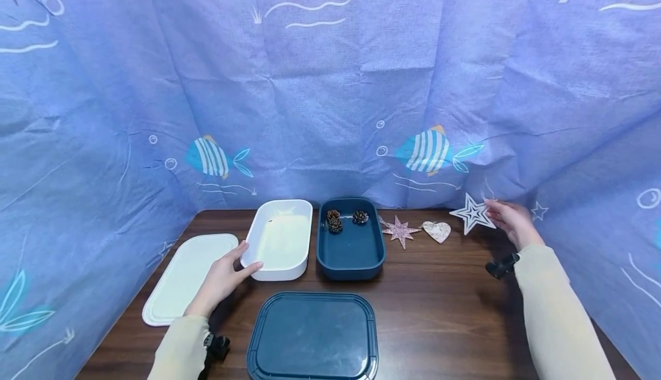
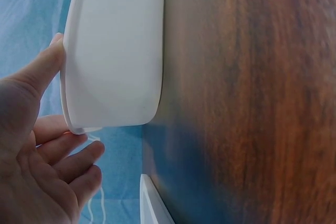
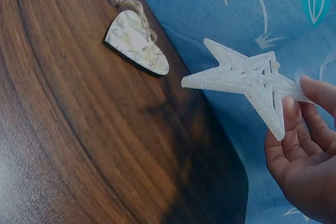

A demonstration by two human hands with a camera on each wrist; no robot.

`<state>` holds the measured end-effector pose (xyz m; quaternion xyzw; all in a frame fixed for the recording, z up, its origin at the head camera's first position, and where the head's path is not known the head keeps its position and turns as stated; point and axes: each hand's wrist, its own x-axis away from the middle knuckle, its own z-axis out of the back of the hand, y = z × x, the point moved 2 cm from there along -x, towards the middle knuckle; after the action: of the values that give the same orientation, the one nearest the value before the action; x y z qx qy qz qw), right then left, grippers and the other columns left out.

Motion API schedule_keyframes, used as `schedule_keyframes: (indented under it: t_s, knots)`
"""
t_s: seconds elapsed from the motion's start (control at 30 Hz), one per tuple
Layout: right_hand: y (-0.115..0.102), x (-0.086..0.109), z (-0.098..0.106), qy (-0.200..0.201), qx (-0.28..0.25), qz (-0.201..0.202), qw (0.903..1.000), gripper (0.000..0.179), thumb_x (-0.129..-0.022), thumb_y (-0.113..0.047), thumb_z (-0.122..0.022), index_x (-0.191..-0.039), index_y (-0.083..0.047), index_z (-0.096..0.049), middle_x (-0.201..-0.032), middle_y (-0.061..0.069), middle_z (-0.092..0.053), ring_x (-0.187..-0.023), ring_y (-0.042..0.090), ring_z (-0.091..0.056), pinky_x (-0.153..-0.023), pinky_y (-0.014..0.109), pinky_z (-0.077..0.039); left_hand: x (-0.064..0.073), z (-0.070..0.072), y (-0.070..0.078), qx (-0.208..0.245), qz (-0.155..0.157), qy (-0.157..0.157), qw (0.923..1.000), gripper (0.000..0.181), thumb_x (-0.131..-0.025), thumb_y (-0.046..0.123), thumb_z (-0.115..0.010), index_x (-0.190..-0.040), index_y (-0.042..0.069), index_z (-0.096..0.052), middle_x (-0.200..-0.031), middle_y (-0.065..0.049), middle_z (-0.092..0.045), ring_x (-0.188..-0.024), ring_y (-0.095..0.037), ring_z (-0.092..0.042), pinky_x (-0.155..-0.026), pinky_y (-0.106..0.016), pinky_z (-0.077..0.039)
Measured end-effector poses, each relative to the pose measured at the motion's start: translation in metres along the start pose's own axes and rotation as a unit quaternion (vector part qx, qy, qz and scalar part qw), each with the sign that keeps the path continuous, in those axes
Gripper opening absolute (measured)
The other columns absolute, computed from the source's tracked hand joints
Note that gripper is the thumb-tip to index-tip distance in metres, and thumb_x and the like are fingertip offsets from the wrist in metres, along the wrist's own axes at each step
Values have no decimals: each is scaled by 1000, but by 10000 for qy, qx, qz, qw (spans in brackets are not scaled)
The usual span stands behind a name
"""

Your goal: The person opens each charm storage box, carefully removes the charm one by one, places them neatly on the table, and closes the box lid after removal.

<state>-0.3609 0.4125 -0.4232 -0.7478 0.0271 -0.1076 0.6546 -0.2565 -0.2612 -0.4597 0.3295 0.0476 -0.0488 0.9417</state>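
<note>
At the far right, my right hand [image 1: 511, 222] pinches a white glittery star ornament [image 1: 472, 214] by one of its points. The right wrist view shows the star [image 3: 244, 80] raised above the table, its shadow falling on the wood. Left of it lie a patterned white heart ornament [image 1: 436, 231] and a pink glittery star ornament [image 1: 400, 231]. My left hand [image 1: 222, 276] holds the near left corner of a white container [image 1: 281, 268], thumb and fingers along the rim [image 2: 65, 85]. Beside that stands a dark blue container [image 1: 351, 254] with several pine cones [image 1: 334, 222].
A white lid [image 1: 188, 276] lies at the left table edge. Nearer me is a dark blue lid [image 1: 313, 334] on the wooden table [image 1: 439, 311]. A blue cloth curtain [image 1: 320, 81] with printed fish hangs right behind the table and along its sides.
</note>
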Motion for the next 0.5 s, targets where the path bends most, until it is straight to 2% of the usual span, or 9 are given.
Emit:
schedule_keyframes:
  t_s: [0.27, 0.5]
  knots:
    - [20, 2, 15, 87, 286, -120, 9995, 31, -100, -16, -63, -72, -28, -67, -72, -14, -66, -66, 0, -65, -65, 15, -56, 3, -2, 2, -6, 93, -1, 10000, 97, -90, 61, -67, -154, -3, -33, -160, -22, -30, -146, -44, -29, -113, -60, -32]
    - [32, 3, 26, 441, 472, -54, 9979, 36, -103, -13, -54, -73, -31, -63, -72, -17, -62, -66, -1, -61, -64, 14, -53, 2, 0, 3, -66, 69, 53, 9999, 98, -90, 62, -66, -154, -4, -34, -159, -22, -31, -144, -45, -31, -112, -60, -34]
